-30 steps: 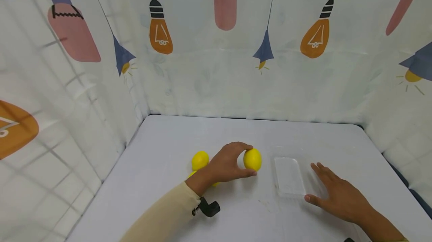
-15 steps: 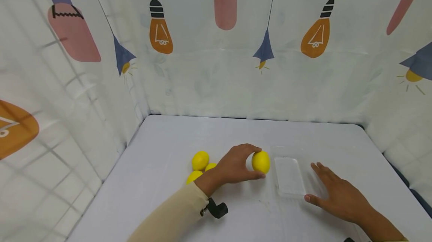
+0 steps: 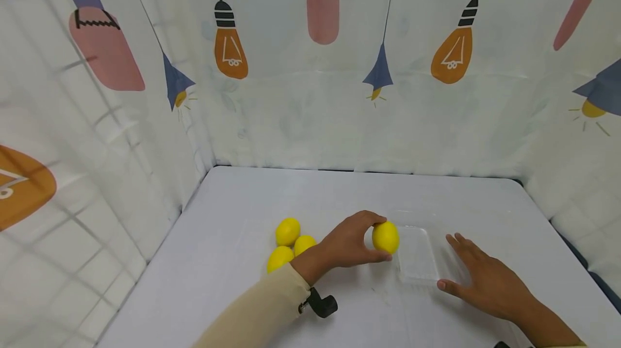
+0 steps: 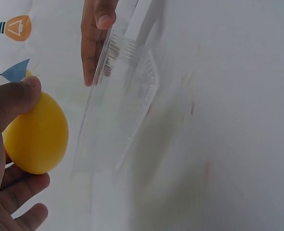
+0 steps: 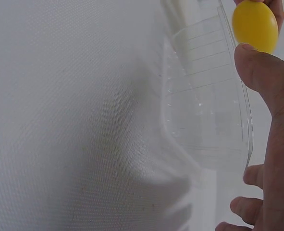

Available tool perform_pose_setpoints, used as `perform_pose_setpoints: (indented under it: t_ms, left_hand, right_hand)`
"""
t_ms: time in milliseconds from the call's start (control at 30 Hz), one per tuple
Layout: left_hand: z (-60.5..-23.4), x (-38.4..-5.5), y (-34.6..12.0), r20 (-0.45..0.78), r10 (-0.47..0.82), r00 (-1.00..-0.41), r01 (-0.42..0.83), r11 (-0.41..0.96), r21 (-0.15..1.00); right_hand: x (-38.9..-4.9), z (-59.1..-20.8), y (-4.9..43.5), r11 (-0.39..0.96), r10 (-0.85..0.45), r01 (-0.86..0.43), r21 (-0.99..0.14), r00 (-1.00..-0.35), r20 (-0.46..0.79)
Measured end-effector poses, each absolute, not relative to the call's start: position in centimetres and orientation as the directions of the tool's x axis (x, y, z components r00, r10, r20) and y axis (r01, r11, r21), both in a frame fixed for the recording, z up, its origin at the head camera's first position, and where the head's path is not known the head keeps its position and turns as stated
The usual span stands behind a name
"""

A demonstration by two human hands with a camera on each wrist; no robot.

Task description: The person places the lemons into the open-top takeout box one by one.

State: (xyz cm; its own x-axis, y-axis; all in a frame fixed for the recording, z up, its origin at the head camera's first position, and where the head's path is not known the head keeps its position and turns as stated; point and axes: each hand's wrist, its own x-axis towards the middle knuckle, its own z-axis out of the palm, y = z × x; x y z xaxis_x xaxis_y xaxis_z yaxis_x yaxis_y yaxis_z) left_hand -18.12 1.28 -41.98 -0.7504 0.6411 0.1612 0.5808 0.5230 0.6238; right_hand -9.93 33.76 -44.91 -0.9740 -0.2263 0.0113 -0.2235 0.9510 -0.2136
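Note:
A smooth yellow lemon (image 3: 386, 237) is pinched between the thumb and fingers of my left hand (image 3: 353, 241), raised at the left rim of a clear plastic container (image 3: 416, 253). The left wrist view shows that lemon (image 4: 37, 134) just beside the container's wall (image 4: 114, 106). My right hand (image 3: 490, 280) is spread at the container's right side, fingers extended and holding nothing. Its thumb (image 5: 264, 72) lies close along the rim in the right wrist view. Three more lemons (image 3: 288, 231) sit together on the table, the nearest ones partly behind my left wrist.
The white table (image 3: 233, 202) has a rounded far edge. A pale curtain (image 3: 301, 111) printed with lamps and bulbs hangs behind and along both sides. A small black device (image 3: 322, 305) is strapped at my left wrist.
My left hand has carried the lemon rightward to the container's left rim, uncovering more of the lemons on the table. My right hand has stayed in place.

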Motion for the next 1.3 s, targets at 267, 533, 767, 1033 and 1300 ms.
perform_pose_setpoints:
  t_ms: [267,533,767,1033,1300]
  left_hand:
    - [-42.1,-18.0,2.3,0.171,0.651,-0.739,0.6,0.522,0.607]
    - [-42.7,-18.2,3.6,0.182,0.658,-0.731,0.621,0.53,0.577]
    - [-42.7,-18.1,5.2,0.163,0.665,-0.729,0.624,0.548,0.558]
    - [-43.0,-17.9,6.5,0.134,0.676,-0.725,0.625,0.563,0.54]
    - [-43.6,-17.8,7.5,0.136,0.683,-0.718,0.64,0.569,0.516]
  right_hand:
    - [-10.0,-44.9,33.8,0.953,-0.226,-0.222,-0.209,-0.974,0.006]
    - [-10.2,-45.2,33.9,0.954,-0.227,-0.219,-0.206,-0.974,-0.019]
    - [-10.3,-45.2,33.9,0.956,-0.223,-0.214,-0.2,-0.975,-0.022]
    - [-10.3,-45.1,33.8,0.956,-0.222,-0.212,-0.203,-0.975,-0.028]
    - [-10.2,-45.1,33.8,0.949,-0.233,-0.226,-0.218,-0.972,-0.007]
